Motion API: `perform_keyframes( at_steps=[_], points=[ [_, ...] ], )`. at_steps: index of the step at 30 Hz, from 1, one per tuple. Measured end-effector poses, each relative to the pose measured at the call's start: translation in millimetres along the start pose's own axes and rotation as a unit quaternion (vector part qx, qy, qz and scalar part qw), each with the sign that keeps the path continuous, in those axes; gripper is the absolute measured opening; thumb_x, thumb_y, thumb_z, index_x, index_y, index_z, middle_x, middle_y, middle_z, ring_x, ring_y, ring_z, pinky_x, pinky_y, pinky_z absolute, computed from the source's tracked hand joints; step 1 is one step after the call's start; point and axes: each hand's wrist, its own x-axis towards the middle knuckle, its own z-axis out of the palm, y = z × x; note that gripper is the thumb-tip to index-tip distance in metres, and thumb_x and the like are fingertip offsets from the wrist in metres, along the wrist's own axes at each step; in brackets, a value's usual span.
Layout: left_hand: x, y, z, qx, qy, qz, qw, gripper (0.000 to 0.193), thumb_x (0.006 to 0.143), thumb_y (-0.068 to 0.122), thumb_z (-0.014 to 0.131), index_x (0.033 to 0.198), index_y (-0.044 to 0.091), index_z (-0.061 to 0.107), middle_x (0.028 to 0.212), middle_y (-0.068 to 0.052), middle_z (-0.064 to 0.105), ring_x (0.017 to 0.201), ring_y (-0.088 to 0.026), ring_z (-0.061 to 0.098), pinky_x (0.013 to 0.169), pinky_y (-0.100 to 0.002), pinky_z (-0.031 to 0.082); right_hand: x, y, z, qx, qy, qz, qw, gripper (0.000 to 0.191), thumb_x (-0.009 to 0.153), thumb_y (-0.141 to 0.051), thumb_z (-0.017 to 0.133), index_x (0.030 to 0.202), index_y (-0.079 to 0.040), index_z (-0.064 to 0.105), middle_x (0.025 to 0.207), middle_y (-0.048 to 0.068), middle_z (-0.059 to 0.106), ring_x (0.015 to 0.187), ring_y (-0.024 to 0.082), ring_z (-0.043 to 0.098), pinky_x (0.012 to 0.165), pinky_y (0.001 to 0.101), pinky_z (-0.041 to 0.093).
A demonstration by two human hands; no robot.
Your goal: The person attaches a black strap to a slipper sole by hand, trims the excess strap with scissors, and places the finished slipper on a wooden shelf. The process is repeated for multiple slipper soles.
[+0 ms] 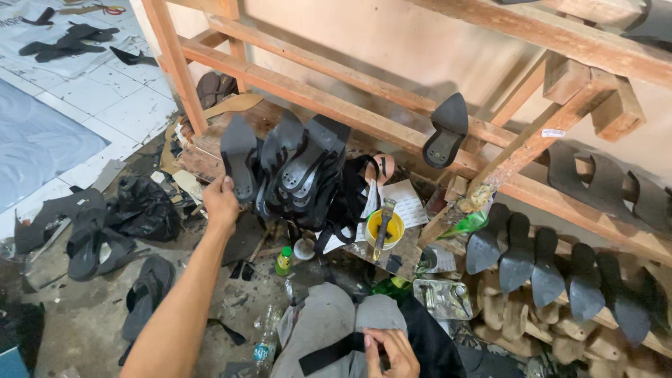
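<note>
Your left hand (221,198) gripped a black sole (239,155) at the stack's near end; your right hand (389,352) pinched a black strap (329,355) on your lap. Picking up stock seemed underway; a clean lift was needed.

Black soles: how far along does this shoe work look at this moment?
Done: a row of black soles leans along the wooden rack. In hand: the left hand grips one sole of the leaning stack, while the right hand pinches a black strap on the lap. Left: loose pieces lie on the floor.
</note>
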Motion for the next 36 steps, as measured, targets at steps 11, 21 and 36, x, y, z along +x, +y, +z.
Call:
perform_keyframes(
  at_steps=[11, 21, 36],
  points=[
    [-4.6, 21.4, 26.6, 0.213, 0.144, 0.171, 0.951, 0.062, 0.083, -0.006, 0.064, 0.143, -0.001, 0.052, 0.135, -0.029, 0.048, 0.123, -0.047, 0.047, 0.107, -0.055, 0.038, 0.3, -9.7, 6.7, -0.096, -0.205, -0.251, 0.941, 0.047, 0.076, -0.024, 0.080, 0.121, -0.014, 0.073, 0.126, 0.011, 0.067, 0.121, 0.033, 0.057, 0.100, 0.0513, 0.037],
    [-86.5, 145.3, 205.3, -0.282, -0.301, -0.103, 0.905, 0.025, 0.096, 0.014, 0.067, 0.120, 0.006, 0.063, 0.095, -0.004, 0.067, 0.080, -0.014, 0.066, 0.066, -0.028, 0.057, -3.7, -12.3, 13.1, -0.044, -0.282, -0.284, 0.915, 0.035, 0.076, -0.017, 0.082, 0.109, -0.011, 0.071, 0.098, 0.010, 0.060, 0.101, 0.032, 0.060, 0.098, 0.0520, 0.042],
    [-195.4, 143.2, 123.0, -0.460, -0.330, -0.118, 0.816, 0.045, 0.089, -0.005, 0.063, 0.130, 0.001, 0.046, 0.113, -0.010, 0.065, 0.095, -0.020, 0.070, 0.090, -0.038, 0.062, -13.4, -1.2, -8.0, 0.297, 0.113, 0.149, 0.936, 0.014, 0.094, 0.002, 0.062, 0.107, 0.002, 0.066, 0.088, 0.009, 0.070, 0.079, 0.014, 0.065, 0.076, 0.0273, 0.053]
  ],
)
